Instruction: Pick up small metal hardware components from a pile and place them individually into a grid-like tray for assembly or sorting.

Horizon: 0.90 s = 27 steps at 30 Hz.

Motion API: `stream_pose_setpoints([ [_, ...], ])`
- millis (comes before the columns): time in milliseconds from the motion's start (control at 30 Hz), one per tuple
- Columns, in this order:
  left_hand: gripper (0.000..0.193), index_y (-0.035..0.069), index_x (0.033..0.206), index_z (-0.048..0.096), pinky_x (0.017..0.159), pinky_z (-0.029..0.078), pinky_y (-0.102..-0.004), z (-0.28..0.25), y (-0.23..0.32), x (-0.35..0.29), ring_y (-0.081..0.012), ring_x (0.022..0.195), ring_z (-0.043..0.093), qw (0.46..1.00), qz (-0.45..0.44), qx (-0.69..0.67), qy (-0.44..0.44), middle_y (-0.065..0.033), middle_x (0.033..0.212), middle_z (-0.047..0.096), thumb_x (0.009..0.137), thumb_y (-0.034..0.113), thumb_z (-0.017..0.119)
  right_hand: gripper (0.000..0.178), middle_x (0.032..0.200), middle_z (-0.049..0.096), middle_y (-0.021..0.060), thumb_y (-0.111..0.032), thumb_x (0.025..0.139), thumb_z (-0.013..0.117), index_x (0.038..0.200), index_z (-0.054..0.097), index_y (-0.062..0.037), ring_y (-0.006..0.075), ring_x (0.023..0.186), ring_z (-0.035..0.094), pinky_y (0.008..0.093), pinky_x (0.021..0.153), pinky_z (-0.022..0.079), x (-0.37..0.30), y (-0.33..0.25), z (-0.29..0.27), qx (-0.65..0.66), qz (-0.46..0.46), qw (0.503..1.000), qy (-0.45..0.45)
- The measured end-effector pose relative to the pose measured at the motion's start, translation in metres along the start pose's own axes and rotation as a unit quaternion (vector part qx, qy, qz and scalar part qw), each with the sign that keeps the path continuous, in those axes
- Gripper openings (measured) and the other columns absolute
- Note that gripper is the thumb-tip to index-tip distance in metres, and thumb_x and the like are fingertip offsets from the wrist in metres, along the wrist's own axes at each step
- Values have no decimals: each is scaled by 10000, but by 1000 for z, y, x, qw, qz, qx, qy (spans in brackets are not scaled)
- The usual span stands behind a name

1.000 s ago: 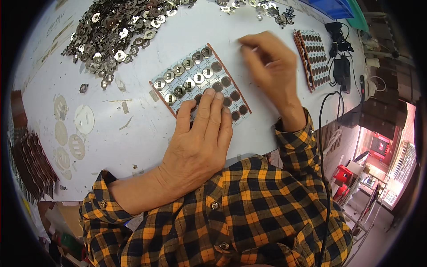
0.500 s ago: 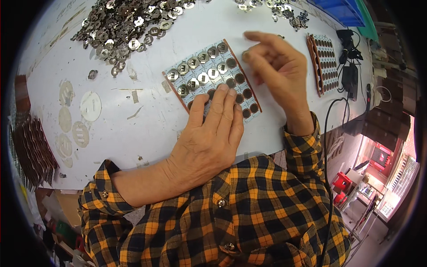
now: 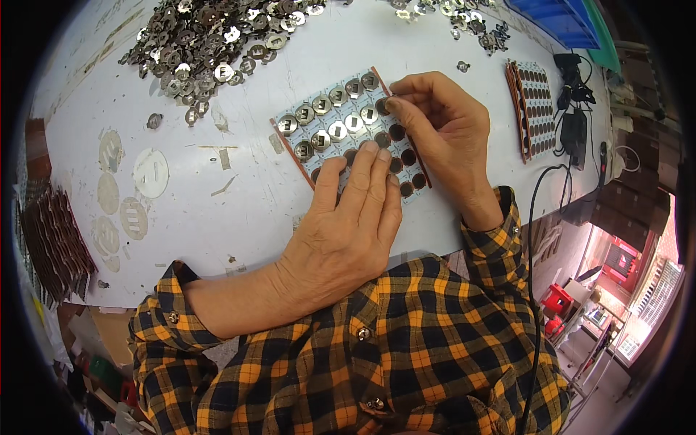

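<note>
Board (image 3: pixel 328 118) — flat, rectangular, shiny metal discs (image 3: pixel 336 131)

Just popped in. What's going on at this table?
A person is working bare-handed on a pale board lying on a white table. The left hand rests its fingers over the board's near part. The right hand is at its right edge, by the second row's end; whether it pinches anything is unclear. Shiny metal discs fill the far row and most of the second, with dark round spots elsewhere. Loose metal pieces lie heaped beyond.
</note>
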State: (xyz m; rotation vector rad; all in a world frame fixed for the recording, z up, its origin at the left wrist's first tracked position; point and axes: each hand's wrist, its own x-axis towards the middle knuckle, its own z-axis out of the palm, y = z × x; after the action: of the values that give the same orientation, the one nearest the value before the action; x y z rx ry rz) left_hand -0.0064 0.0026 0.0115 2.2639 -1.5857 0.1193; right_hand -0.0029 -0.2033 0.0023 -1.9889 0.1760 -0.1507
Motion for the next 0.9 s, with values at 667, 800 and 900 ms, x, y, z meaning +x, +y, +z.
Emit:
stream_pose_setpoints([
  [667, 374, -141, 1187, 672, 1045, 453, -569, -3, 2, 0, -468, 1323, 580, 1000, -12, -4, -16, -360, 1299, 641, 889, 80, 629, 137, 899, 622, 32, 72, 921, 677, 1051, 714, 53, 51, 696, 560, 210, 586, 410, -1, -7, 2, -196, -153, 968, -28],
  [800, 398, -137, 1192, 684, 1059, 438, -599, 2, -4, -2, -479, 1326, 562, 1000, 1, 7, -4, -352, 1310, 644, 903, 124, 600, 190, 925, 664, 32, 24, 923, 714, 1109, 746, 14, 65, 721, 582, 210, 607, 431, 4, 7, -14, -80, -106, 991, 19],
  [900, 392, -137, 1195, 680, 1063, 438, -602, 9, -7, -4, -477, 1336, 556, 1000, -4, 7, 15, -354, 1315, 640, 908, 117, 603, 178, 954, 698, 32, 11, 921, 730, 1096, 761, -8, 82, 742, 611, 218, 640, 456, 15, 20, -38, -248, -122, 946, 169],
])
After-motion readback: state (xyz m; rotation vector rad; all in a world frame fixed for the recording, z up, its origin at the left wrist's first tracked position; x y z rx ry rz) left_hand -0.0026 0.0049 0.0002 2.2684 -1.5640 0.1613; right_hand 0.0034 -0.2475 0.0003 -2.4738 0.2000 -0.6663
